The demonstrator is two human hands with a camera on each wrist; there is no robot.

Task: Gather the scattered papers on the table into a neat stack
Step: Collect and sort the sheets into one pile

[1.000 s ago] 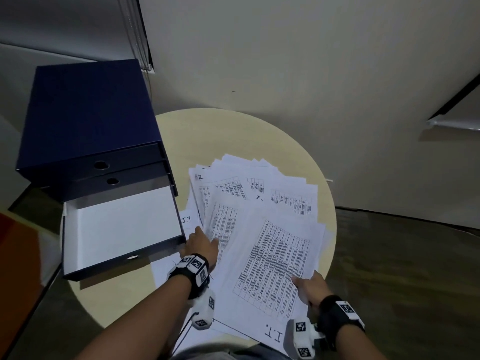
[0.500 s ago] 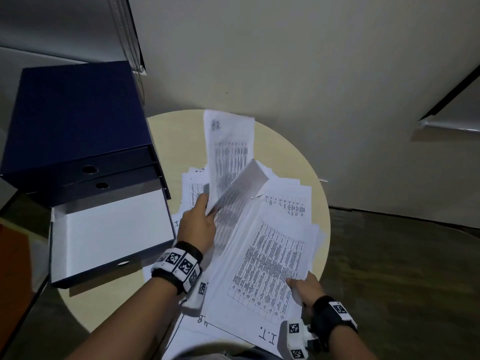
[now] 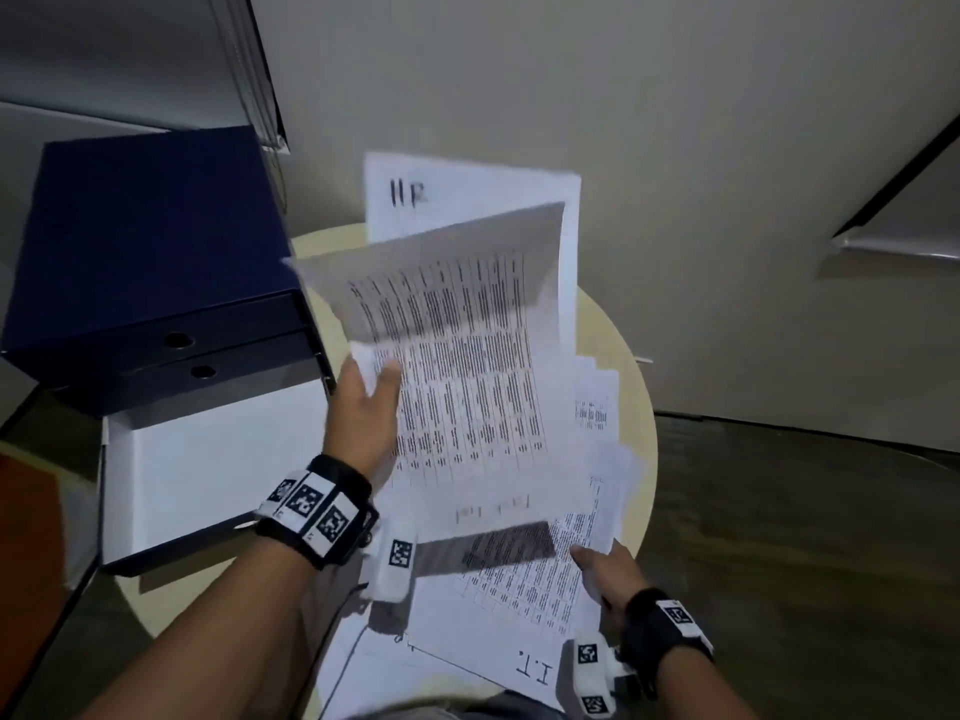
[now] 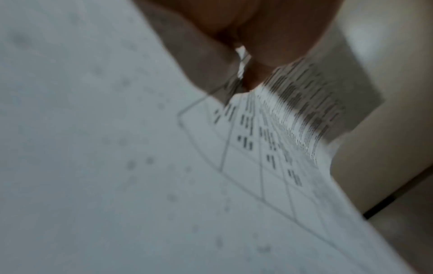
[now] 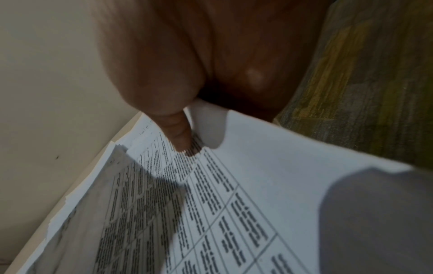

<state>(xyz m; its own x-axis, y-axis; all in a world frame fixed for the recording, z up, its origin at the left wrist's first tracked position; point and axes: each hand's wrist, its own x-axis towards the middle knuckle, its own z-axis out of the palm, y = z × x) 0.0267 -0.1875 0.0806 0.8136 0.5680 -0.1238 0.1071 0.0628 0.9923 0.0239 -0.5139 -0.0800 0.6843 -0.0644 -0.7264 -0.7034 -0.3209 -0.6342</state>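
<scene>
White printed sheets lie fanned over a round pale table point(image 3: 638, 407). My left hand point(image 3: 370, 394) holds a bunch of lifted sheets point(image 3: 467, 350) by their left edge, raised and tilted above the table, the top one curling forward. In the left wrist view the fingers point(image 4: 269, 37) pinch those blurred sheets point(image 4: 257, 163). My right hand point(image 3: 602, 566) pinches the right edge of the sheet marked "I.T." point(image 3: 519, 610), which lies at the table's near side. In the right wrist view the thumb point(image 5: 179, 135) lies on top of that sheet point(image 5: 257, 185). More sheets point(image 3: 597, 407) stay flat beneath.
A dark blue drawer box point(image 3: 145, 241) stands at the table's left, its bottom drawer point(image 3: 208, 459) pulled out with a white inside. A pale wall rises behind the table. Dark floor point(image 3: 805, 537) lies to the right.
My left hand went from lying flat on the sheets to holding a bunch, then lifted it higher and toward me. The right hand stayed at the near sheet's right edge.
</scene>
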